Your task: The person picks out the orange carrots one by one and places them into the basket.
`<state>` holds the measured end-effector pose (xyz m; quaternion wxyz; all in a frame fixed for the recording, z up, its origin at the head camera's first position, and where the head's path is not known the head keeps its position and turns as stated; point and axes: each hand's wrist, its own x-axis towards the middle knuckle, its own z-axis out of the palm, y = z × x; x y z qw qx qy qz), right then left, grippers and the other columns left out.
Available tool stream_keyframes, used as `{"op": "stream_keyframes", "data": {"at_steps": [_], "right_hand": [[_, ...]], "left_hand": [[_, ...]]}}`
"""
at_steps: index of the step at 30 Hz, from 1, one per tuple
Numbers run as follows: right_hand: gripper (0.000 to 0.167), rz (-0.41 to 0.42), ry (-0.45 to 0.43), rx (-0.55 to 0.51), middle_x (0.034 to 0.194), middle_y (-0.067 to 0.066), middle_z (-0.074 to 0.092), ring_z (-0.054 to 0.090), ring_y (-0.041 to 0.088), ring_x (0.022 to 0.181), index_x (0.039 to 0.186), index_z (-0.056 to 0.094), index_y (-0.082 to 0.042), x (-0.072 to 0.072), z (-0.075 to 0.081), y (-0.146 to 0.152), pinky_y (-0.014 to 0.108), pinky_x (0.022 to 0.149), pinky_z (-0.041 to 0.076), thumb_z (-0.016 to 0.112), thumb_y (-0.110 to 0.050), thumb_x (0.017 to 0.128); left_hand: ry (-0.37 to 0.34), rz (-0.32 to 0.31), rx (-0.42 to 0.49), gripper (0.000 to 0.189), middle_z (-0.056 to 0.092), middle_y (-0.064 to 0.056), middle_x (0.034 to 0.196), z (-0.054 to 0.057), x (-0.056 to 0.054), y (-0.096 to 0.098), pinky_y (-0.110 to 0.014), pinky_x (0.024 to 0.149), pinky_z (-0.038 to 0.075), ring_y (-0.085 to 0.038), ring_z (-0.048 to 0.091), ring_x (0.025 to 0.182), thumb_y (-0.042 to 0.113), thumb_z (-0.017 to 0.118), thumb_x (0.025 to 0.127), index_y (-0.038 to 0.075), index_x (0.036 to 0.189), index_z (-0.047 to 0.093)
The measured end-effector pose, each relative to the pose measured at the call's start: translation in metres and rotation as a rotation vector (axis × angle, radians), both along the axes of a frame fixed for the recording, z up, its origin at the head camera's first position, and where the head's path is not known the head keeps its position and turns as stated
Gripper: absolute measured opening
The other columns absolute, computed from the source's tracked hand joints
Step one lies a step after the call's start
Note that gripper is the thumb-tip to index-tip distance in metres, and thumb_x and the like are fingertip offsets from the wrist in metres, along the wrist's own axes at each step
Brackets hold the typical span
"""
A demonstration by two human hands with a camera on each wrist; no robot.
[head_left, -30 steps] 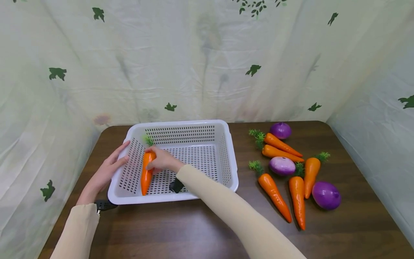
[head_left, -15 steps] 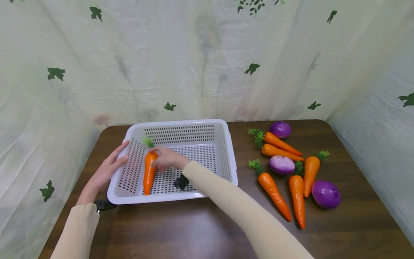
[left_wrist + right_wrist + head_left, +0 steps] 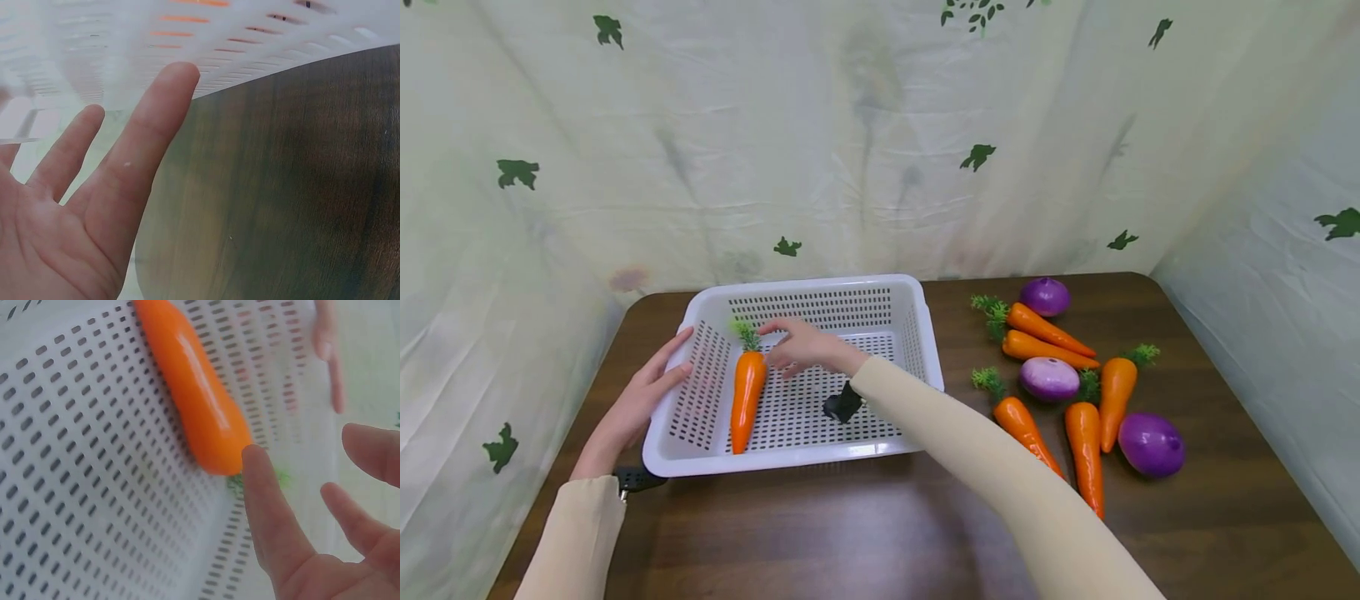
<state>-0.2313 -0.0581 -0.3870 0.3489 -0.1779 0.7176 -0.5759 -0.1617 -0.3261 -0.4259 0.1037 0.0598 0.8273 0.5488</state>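
An orange carrot (image 3: 748, 400) with a green leafy top lies lengthwise along the left side inside a white perforated plastic basket (image 3: 820, 457). Just right of its top, my right hand (image 3: 808, 346) hovers inside the basket with spread fingers and holds nothing. In the right wrist view the same carrot (image 3: 194, 394) lies beyond my fingertips. My left hand (image 3: 643, 400) rests against the outside of the basket's left wall, its fingers extended. The left wrist view shows those straight fingers (image 3: 150, 119) at the wall, with orange showing through the slots.
Right of the basket on the dark wooden table (image 3: 775, 533) lie several carrots (image 3: 1084, 450) and three purple onions, one of them (image 3: 1152, 445) at the far right. Leaf-printed curtains (image 3: 880, 167) hang behind and at both sides. My right sleeve (image 3: 992, 467) crosses over the basket's front right corner.
My right hand has let go of the carrot, its fingers opening, and has moved right and up from it. The carrot stays in the basket. My left hand keeps its place.
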Motion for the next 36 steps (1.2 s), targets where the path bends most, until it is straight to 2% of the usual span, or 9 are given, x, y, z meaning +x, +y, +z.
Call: {"op": "stream_keyframes", "data": {"at_steps": [5, 9, 20, 23, 27, 30, 36], "right_hand": [[0.049, 0.022, 0.028, 0.001, 0.119, 0.020, 0.058, 0.056, 0.038, 0.111, 0.141, 0.042, -0.003, -0.003, 0.011, 0.016, 0.045, 0.087, 0.051, 0.055, 0.000, 0.094], [0.045, 0.040, 0.066, 0.007, 0.117, 0.017, 0.059, 0.058, 0.034, 0.107, 0.139, 0.045, -0.004, -0.004, 0.016, 0.031, 0.041, 0.084, 0.054, 0.054, -0.003, 0.095], [0.040, 0.044, 0.130, 0.005, 0.114, 0.014, 0.060, 0.059, 0.033, 0.106, 0.136, 0.048, -0.005, -0.003, 0.033, 0.085, 0.039, 0.085, 0.053, 0.053, -0.010, 0.097], [0.039, 0.048, 0.126, -0.008, 0.116, 0.014, 0.059, 0.057, 0.036, 0.109, 0.136, 0.048, -0.005, -0.002, 0.037, 0.101, 0.040, 0.085, 0.053, 0.053, -0.011, 0.098], [0.040, 0.050, 0.127, -0.008, 0.121, 0.014, 0.058, 0.060, 0.032, 0.107, 0.135, 0.047, -0.004, -0.001, 0.042, 0.123, 0.041, 0.086, 0.052, 0.055, -0.014, 0.097], [0.041, 0.037, 0.149, 0.008, 0.123, 0.014, 0.057, 0.061, 0.029, 0.104, 0.135, 0.047, -0.004, 0.001, 0.042, 0.140, 0.041, 0.085, 0.053, 0.055, -0.016, 0.097], [0.042, -0.056, 0.153, -0.018, 0.127, 0.019, 0.054, 0.058, 0.039, 0.107, 0.133, 0.050, -0.004, 0.008, 0.031, 0.170, 0.042, 0.085, 0.053, 0.058, -0.016, 0.094]], "left_hand": [[0.008, -0.001, 0.002, 0.059, 0.025, -0.029, 0.143, -0.001, 0.001, 0.000, -0.045, 0.065, 0.057, -0.010, 0.064, 0.088, 0.032, 0.042, 0.103, 0.037, 0.153, 0.012], [0.015, 0.005, -0.006, 0.060, 0.025, -0.027, 0.144, -0.002, 0.002, 0.000, -0.045, 0.066, 0.057, -0.012, 0.065, 0.089, 0.033, 0.042, 0.102, 0.039, 0.153, 0.011], [0.023, 0.007, -0.008, 0.060, 0.025, -0.027, 0.143, -0.003, 0.002, 0.001, -0.045, 0.067, 0.057, -0.008, 0.064, 0.089, 0.033, 0.042, 0.102, 0.039, 0.153, 0.011], [0.022, 0.006, -0.001, 0.059, 0.025, -0.027, 0.143, -0.003, 0.002, 0.000, -0.044, 0.066, 0.057, -0.008, 0.064, 0.089, 0.033, 0.042, 0.103, 0.039, 0.153, 0.011], [0.013, 0.002, 0.020, 0.059, 0.025, -0.028, 0.142, 0.000, 0.001, 0.000, -0.044, 0.066, 0.057, -0.009, 0.064, 0.088, 0.032, 0.041, 0.103, 0.037, 0.154, 0.012], [0.010, 0.002, 0.024, 0.058, 0.025, -0.028, 0.142, 0.000, 0.001, 0.001, -0.044, 0.065, 0.057, -0.009, 0.064, 0.088, 0.032, 0.041, 0.103, 0.037, 0.154, 0.012], [0.011, 0.004, 0.016, 0.058, 0.025, -0.028, 0.142, -0.001, 0.002, 0.001, -0.044, 0.066, 0.057, -0.008, 0.064, 0.088, 0.033, 0.040, 0.103, 0.038, 0.153, 0.012]]}}
